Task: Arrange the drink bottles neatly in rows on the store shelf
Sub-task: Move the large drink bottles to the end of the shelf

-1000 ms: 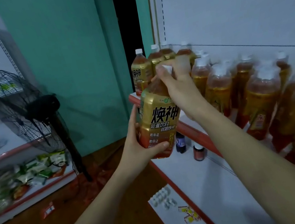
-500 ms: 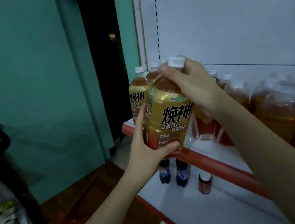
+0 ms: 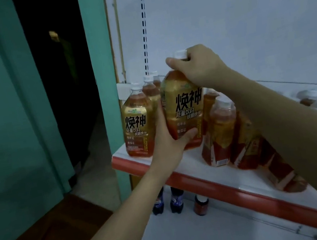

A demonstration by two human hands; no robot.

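At shelf's left end, near the red front edge (image 3: 216, 183): one gold-labelled drink bottle (image 3: 184, 107) held by both hands. Right hand (image 3: 201, 68) curled over neck and white cap (image 3: 181, 54), thumb wrapped across the shoulder. Left hand (image 3: 167, 139) cupped around the lower body, thumb hooked under the front of the label, fingers hidden behind. Bottle upright with slight tilt; base at or just above shelf surface, contact not discernible behind the thumb.

Immediately left: row of matching bottles (image 3: 136, 123) running back toward the white rear panel (image 3: 242, 22), front one standing close to the shelf's left end and just behind the front lip. Narrow gap between that row and the held bottle, occupied by the left hand's fingers.

Immediately right: cluster of leaning bottles (image 3: 221, 130), tilted, labels turned at differing angles, partly covered by the right forearm. Further blurred bottles (image 3: 309, 97) at far right.

Bare white shelf surface visible in front of the leaning cluster, up to the red edge.

Lower shelf (image 3: 214, 232): two dark cola bottles (image 3: 175, 200) and one small brown jar (image 3: 200, 205) standing under the overhang, near each other.

Left of shelving: teal wall (image 3: 4, 103) and dark doorway (image 3: 57, 73).
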